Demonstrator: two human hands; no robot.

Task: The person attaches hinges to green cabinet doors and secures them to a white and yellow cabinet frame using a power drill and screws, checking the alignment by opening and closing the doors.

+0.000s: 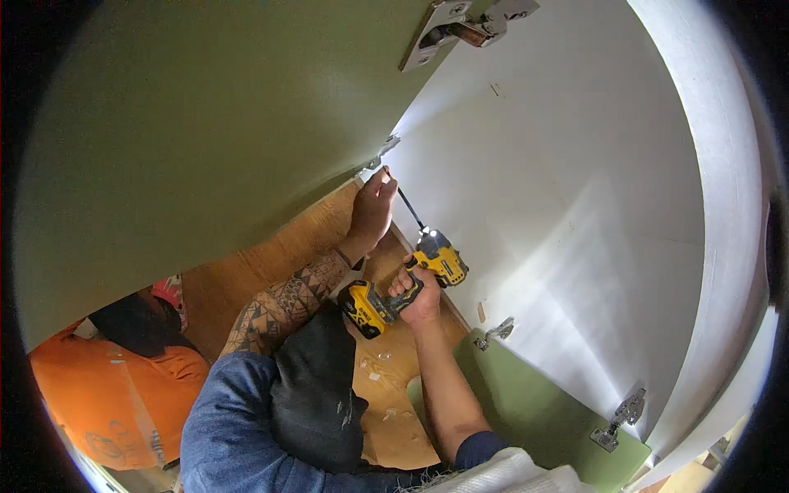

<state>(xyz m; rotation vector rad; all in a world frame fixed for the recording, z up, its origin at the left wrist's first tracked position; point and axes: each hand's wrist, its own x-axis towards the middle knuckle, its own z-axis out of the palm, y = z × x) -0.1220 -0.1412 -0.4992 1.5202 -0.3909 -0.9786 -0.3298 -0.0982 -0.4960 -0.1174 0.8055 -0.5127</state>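
My right hand (417, 296) is wrapped round the grip of a yellow and black cordless impact driver (444, 259), whose battery points to the lower left. A long dark driver bit (411, 209) runs from its lit nose up and left to a metal hinge (380, 156) in the corner between the green door panel (205, 123) and the white panel (575, 164). Beside that hinge, my left hand (374, 209) pinches at the far end of the bit. Whether a screw is also between the fingertips is hidden.
Another hinge (448, 29) sits at the top. At lower right, a second green panel (526, 403) carries two hinges, one (618, 419) near its edge. Small scraps lie on the wooden board (390, 411). A bulky orange fabric item (115, 394) is at lower left.
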